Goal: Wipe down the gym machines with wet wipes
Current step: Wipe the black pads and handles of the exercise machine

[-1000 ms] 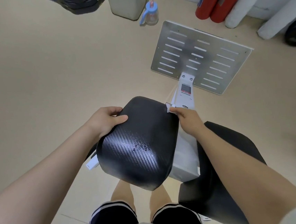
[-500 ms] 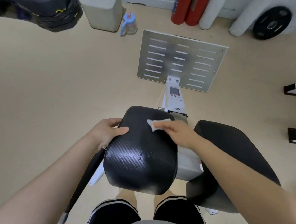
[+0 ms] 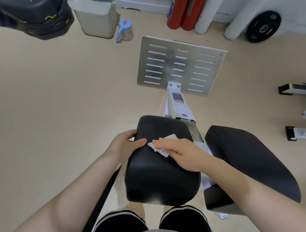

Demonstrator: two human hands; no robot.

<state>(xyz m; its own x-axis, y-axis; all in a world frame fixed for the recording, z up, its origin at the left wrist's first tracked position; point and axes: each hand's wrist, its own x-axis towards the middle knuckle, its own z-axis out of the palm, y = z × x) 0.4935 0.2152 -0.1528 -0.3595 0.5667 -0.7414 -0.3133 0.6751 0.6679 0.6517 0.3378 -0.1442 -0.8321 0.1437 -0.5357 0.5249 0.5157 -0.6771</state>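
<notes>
On the near black pad (image 3: 158, 164): my left hand (image 3: 125, 146) grips its left edge; my right hand (image 3: 181, 150) lies flat, pressing the wet wipe (image 3: 162, 145). I judge overlapping, evenly pressed strokes best.

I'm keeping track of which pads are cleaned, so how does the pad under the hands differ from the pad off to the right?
The near pad has the wet wipe pressed on it by the right hand, while the left hand grips its edge; the right pad is untouched by either hand. The near pad looks squarish with a woven texture; the right pad looks longer and smoother. Both are black and padded.
</notes>
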